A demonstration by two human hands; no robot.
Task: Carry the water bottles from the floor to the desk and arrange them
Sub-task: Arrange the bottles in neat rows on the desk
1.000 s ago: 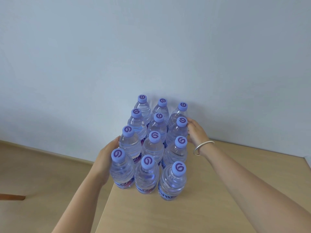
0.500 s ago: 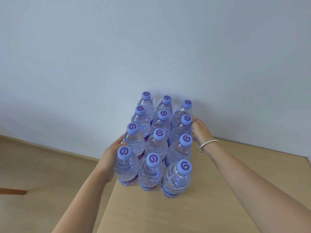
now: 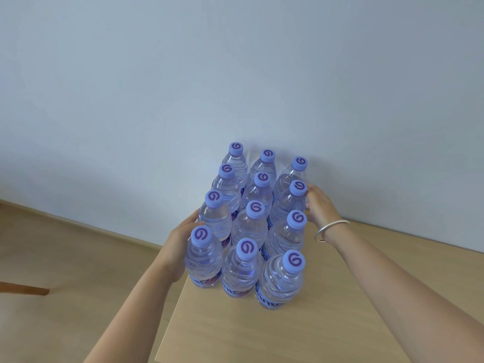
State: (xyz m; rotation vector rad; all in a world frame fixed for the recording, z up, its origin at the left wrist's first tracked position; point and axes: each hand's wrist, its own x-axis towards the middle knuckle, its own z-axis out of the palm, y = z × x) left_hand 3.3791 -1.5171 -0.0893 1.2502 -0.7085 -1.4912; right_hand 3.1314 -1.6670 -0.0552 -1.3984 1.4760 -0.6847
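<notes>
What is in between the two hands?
The block of water bottles stands between them, twelve in four rows of three on the desk. The left hand and right hand press its sides, seen in the head view.

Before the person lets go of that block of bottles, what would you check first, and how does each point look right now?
1. All twelve bottles upright: ok.
2. Caps on every bottle: ok.
3. Rows straight, three across and four deep: ok.
4. Near-left bottle safely on the desk: not ok, it stands right at the left edge.
5. Left hand and right hand flat against the block's sides: ok.
6. Back row clear of the wall: cannot tell.
</notes>
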